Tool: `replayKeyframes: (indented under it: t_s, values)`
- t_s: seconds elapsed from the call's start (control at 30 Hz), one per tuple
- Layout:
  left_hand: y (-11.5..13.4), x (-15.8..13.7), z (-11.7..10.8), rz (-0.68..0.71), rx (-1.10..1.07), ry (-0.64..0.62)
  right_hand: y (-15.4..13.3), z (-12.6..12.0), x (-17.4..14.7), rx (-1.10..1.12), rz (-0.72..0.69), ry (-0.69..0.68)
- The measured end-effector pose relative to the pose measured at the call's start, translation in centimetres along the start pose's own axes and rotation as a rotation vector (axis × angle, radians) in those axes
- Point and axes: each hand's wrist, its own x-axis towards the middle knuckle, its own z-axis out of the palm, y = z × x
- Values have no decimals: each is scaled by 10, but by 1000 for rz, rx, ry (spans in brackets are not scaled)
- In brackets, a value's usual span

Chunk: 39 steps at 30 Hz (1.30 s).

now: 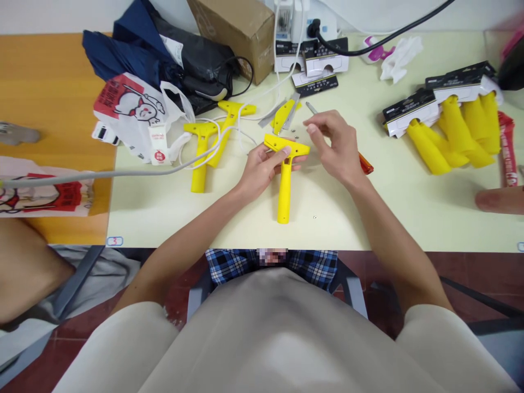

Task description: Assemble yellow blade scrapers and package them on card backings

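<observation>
My left hand [261, 170] is closed around the head of a yellow T-shaped scraper [285, 191], thumb on top and handle toward me. Just right of that head, my right hand [336, 143] is pinched; anything between its fingertips is too small to make out. Beneath or behind the right hand, a metal rod [311, 108] and an orange handle [365, 164] show; whether they join is hidden. Beyond the scraper lie a yellow scraper part [282, 115] with metal blades beside it and small metal bits [295, 134]. A tiny fastener [315, 218] rests near the table edge.
Two yellow scrapers [199, 158] lie at left under a white cable [229, 131]. Plastic bags [135, 114], a dark umbrella [135, 52] and a cardboard box [241, 33] stand behind. Packaged yellow handles [454, 131] are at right. Another person's finger [499, 200] reaches in there.
</observation>
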Motion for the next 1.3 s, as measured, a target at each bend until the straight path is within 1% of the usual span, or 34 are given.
replayKeyframes:
  t_s: [0.03,0.07,0.13,0.17,0.2,0.27,0.33,0.43,0.57,0.7,0.83,0.93,1.0,1.07,1.17,1.3]
  values:
    - [1,0,0,-4,5,-2,6,-1,15,-37,16,-16]
    - [2,0,-1,-5,8,-3,12,-2,32,-91,20,-65]
    - [4,1,-2,-3,16,-3,21,0,70,-306,8,-183]
    - [5,2,-2,-2,24,1,22,2,89,-424,27,-195]
    - [6,2,-3,0,33,8,22,4,106,-459,44,-173]
    - [8,4,-4,1,47,28,18,8,133,-529,146,-185]
    - [9,6,-6,-10,40,52,11,10,146,-548,189,-236]
    - [10,9,-8,-30,6,72,5,9,149,-520,219,-318]
    - [9,11,-11,-6,10,29,9,5,143,-462,200,-308]
    - [8,12,-13,-18,49,8,13,2,139,-457,185,-309]
    - [9,12,-11,-25,2,30,14,-2,133,-455,145,-377]
    - [11,11,-9,-50,-39,61,15,-4,129,-465,133,-395]
    - [12,11,-9,-64,-43,65,16,-6,129,-465,145,-388]
    - [13,10,-9,-60,-41,42,17,-8,129,-452,142,-379]
    - [14,10,-10,-50,-31,8,17,-14,128,-404,97,-347]
    - [14,10,-12,-69,10,8,12,-22,122,-347,1,-270]
